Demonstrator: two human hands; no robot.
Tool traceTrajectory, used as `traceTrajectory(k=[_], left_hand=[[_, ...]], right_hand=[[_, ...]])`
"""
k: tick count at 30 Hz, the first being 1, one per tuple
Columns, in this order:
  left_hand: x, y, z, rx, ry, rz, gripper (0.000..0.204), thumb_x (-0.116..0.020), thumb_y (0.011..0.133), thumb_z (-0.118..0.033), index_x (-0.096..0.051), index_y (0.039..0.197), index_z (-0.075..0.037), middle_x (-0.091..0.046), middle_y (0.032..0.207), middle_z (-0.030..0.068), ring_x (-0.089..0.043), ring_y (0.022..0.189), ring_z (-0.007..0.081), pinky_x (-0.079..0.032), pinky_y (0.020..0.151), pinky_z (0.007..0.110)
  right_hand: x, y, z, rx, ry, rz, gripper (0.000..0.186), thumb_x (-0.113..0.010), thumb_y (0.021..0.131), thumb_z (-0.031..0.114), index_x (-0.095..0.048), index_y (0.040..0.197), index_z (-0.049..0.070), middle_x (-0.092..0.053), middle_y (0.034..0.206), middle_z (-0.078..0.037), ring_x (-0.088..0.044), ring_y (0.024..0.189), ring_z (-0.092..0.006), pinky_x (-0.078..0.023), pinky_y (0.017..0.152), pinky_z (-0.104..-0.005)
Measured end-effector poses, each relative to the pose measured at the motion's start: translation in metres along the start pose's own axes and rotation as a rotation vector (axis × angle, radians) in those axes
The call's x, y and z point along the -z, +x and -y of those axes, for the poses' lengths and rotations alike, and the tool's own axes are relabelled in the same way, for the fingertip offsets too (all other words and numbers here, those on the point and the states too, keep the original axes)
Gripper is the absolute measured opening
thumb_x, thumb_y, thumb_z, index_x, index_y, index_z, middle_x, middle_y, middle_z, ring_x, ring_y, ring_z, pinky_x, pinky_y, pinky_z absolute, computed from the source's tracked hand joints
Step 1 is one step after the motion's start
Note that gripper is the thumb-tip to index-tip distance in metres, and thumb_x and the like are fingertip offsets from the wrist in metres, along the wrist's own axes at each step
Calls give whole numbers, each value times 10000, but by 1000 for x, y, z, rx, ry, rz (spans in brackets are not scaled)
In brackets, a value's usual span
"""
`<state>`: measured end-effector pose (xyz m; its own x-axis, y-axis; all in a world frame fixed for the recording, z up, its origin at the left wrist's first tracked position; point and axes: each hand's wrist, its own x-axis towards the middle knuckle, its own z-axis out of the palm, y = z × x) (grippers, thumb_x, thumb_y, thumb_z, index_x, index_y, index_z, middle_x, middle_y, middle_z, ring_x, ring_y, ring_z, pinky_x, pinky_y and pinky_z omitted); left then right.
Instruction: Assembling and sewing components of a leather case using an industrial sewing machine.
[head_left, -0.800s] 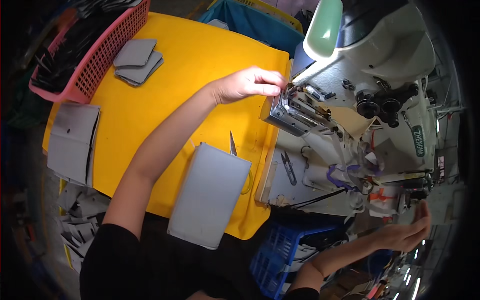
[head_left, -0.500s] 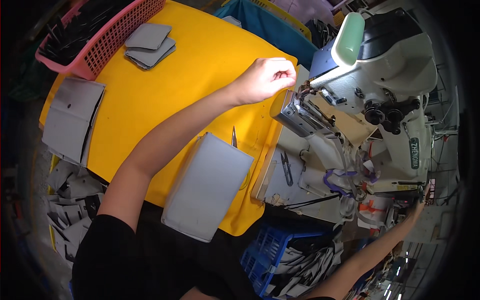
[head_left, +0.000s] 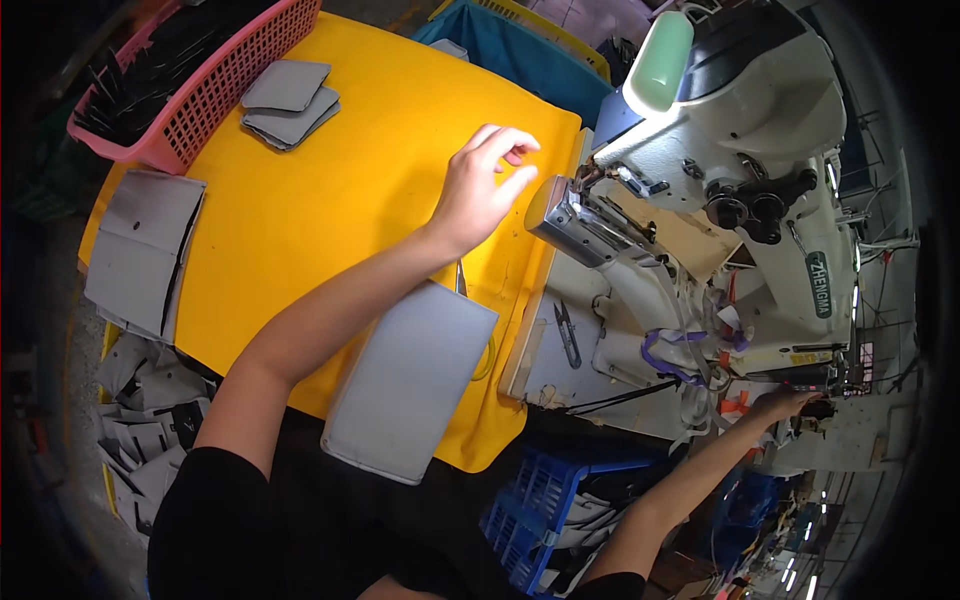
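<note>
My left hand (head_left: 478, 188) hovers over the yellow table cover (head_left: 330, 215), just left of the metal-capped arm (head_left: 570, 222) of a sewing machine (head_left: 720, 150). Its fingers are bent, the thumb stands apart, and nothing is in it. My right hand (head_left: 785, 403) reaches to the far right end of the machine, at the dark parts there; its fingers are too small and hidden to read. Below my left forearm a grey box-shaped sewn piece (head_left: 410, 385) lies at the table's near edge. It partly covers scissors with a yellow handle (head_left: 488, 358).
Thread snips (head_left: 567, 335) lie on the machine's bed plate. Grey flat pieces (head_left: 290, 88) and a larger grey stack (head_left: 145, 250) sit on the table's left. A pink basket (head_left: 185, 120) holds black pieces. A blue crate (head_left: 535, 510) stands below.
My left hand has drawn left, away from the machine, and its fingers have loosened. My right hand has moved left and inward along the machine's end. The view has shifted slightly.
</note>
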<state>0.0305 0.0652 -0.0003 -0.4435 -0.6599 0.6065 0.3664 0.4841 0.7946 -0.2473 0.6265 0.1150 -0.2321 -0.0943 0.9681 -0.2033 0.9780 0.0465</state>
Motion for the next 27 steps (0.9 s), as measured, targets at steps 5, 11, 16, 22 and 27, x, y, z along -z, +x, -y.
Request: traceTrajectory(k=[5,11,16,22,27], left_hand=[[20,-26,-44,45,-199,141,120,-613,895,-30,-715,957,-21,-630,950,76,-557,780,148,-458,675,253],[25,-25,-38,34,-191,200,204,-592,914,-22,-721,1072,-27,-641,975,68,-563,801,151,-461,713,250],[41,-29,-43,-8,-29,198,209,-576,927,-20,-715,1083,-13,-667,974,75,-591,814,174,-483,744,256],[100,-55,26,294,175,180,149,-603,897,-20,-703,1002,16,-702,955,88,-644,799,212,-523,722,268],[182,-70,62,381,409,165,158,-584,871,-2,-704,971,16,-705,958,93,-631,783,201,-517,733,268]], right_hand=[[140,-21,207,-350,612,-325,182,-480,1000,103,-627,1003,-5,-677,933,-129,-623,802,-234,-505,785,-335],[184,-101,346,137,1097,273,150,-568,831,-46,-646,933,32,-675,896,-77,-568,780,-203,-471,755,-317],[195,-169,405,188,1258,784,167,-600,859,5,-647,1019,19,-672,1001,-103,-608,883,-262,-479,838,-337],[200,-218,416,-174,1270,988,183,-573,924,35,-626,1096,-1,-635,1091,-120,-601,908,-254,-484,838,-336],[204,-235,408,-264,1170,1005,210,-564,930,34,-613,1132,4,-624,1104,-123,-598,934,-262,-486,846,-332]])
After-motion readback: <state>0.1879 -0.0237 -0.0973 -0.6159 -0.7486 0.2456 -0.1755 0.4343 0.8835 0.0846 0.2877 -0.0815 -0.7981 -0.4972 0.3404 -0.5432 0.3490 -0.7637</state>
